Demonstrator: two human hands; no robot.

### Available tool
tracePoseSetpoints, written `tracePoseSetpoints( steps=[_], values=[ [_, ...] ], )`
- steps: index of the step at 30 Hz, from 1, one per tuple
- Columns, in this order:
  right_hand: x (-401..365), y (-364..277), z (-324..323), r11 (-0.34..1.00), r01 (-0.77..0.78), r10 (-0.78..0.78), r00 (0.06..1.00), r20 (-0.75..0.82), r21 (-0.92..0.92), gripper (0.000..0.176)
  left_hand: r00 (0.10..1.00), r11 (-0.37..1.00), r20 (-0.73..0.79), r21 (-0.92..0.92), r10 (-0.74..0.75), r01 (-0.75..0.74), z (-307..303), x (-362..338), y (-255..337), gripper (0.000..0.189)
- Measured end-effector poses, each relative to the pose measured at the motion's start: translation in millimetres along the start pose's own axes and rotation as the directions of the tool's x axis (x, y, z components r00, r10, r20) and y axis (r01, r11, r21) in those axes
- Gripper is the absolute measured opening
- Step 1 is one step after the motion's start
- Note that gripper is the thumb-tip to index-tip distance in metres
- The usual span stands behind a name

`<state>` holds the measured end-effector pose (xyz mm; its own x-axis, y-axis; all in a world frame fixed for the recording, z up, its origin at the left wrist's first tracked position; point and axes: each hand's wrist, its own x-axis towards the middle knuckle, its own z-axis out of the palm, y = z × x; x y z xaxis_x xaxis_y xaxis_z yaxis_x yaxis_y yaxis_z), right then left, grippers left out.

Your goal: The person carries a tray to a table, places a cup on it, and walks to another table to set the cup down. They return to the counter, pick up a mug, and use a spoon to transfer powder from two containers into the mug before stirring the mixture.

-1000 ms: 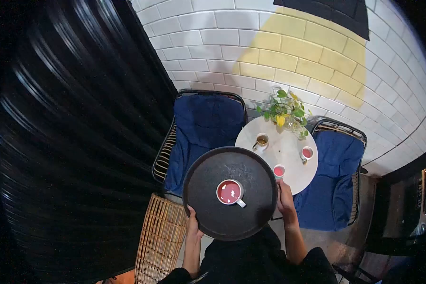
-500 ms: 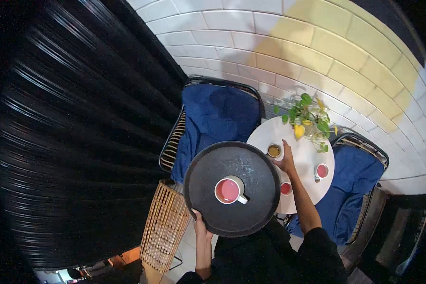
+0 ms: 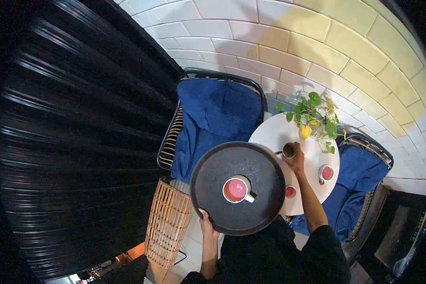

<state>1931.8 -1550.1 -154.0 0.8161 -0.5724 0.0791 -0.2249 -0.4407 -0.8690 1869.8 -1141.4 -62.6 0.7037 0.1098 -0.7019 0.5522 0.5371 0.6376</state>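
My left hand [image 3: 208,225] grips the lower left rim of a round black tray [image 3: 236,217]. On the tray stands a white mug [image 3: 235,189] with pink contents, its handle toward the lower right. My right hand [image 3: 295,160] is closed around a cup [image 3: 288,150] with brownish contents, over the round white table [image 3: 267,132]. A thin dark thing, perhaps a spoon handle, shows left of that cup. Below my right wrist, a cup with red-pink contents [image 3: 290,191] sits beside the tray's edge. Another pink-filled cup [image 3: 326,172] stands at the table's right, with a spoon beside it.
A plant with green and yellow leaves [image 3: 315,116] stands at the table's far edge. Blue-covered chairs flank the table, one at left [image 3: 220,106] and one at right [image 3: 359,175]. A rattan piece [image 3: 168,225] stands lower left, beside a black corrugated wall [image 3: 80,156]. White tiles rise behind.
My right hand has closed on the brown-filled cup and shifted it to the right. The tray with its mug has moved slightly right in view.
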Motion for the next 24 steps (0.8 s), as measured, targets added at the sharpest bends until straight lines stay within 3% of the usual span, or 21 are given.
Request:
tracePoseSetpoints(
  steps=[1,2,5,6,10,14,16,19,20,21,23,24],
  values=[
    [2.1,-2.6,-5.9,1.000,-0.029,0.029,0.999,-0.037,0.006,0.052,1.000,1.000,-0.016,0.012,-0.010,0.010,3.4,2.7,0.4,0.069],
    [5.3,16.3,-9.5,0.997,-0.069,0.069,0.997,-0.024,-0.022,0.069,0.999,1.000,-0.032,0.023,-0.020,0.021,5.8,3.9,0.8,0.067],
    [11.3,20.6,-32.5,0.984,-0.144,0.141,0.989,-0.043,-0.103,0.071,1.000,0.999,-0.008,0.046,-0.029,0.029,4.2,16.2,-0.7,0.066],
    [13.8,20.9,-40.3,0.970,-0.232,0.231,0.973,-0.028,-0.076,0.072,0.999,0.998,-0.003,0.049,-0.035,0.036,6.1,18.3,0.3,0.066],
    [15.2,37.9,-51.8,0.979,-0.140,0.124,0.985,-0.116,-0.148,0.075,0.998,0.995,-0.050,0.089,-0.030,0.035,26.6,12.8,7.4,0.068],
    [18.7,46.4,-54.3,0.943,-0.259,0.252,0.966,-0.060,-0.210,0.087,1.000,0.995,-0.013,0.098,-0.014,0.016,21.2,18.6,5.1,0.075],
    [14.2,37.1,-51.3,0.897,0.021,-0.077,0.991,-0.110,-0.441,0.098,0.999,0.991,-0.032,0.130,0.000,0.004,25.0,16.7,7.7,0.077],
    [10.0,-24.0,-58.1,0.956,-0.085,0.053,0.991,-0.121,-0.281,0.097,0.997,0.985,-0.082,0.173,0.016,-0.001,29.8,18.1,10.1,0.079],
    [4.5,-36.1,-55.4,0.943,0.103,-0.156,0.977,-0.145,-0.318,0.082,0.994,0.984,-0.107,0.179,0.012,0.008,28.7,19.9,9.3,0.079],
    [-1.4,-54.3,-52.7,0.943,0.102,-0.154,0.977,-0.144,-0.317,0.082,0.994,0.984,-0.109,0.180,0.012,0.008,24.1,24.2,6.8,0.079],
    [-15.3,-99.5,-48.0,0.910,0.174,-0.209,0.976,-0.054,-0.376,0.074,1.000,0.990,-0.005,0.138,-0.004,0.005,15.6,32.2,-1.2,0.078],
    [-23.2,-120.3,-46.2,0.974,0.120,-0.109,0.992,0.067,-0.194,0.074,1.000,0.991,-0.006,0.136,-0.006,0.007,18.3,29.6,-1.2,0.078]
  ],
)
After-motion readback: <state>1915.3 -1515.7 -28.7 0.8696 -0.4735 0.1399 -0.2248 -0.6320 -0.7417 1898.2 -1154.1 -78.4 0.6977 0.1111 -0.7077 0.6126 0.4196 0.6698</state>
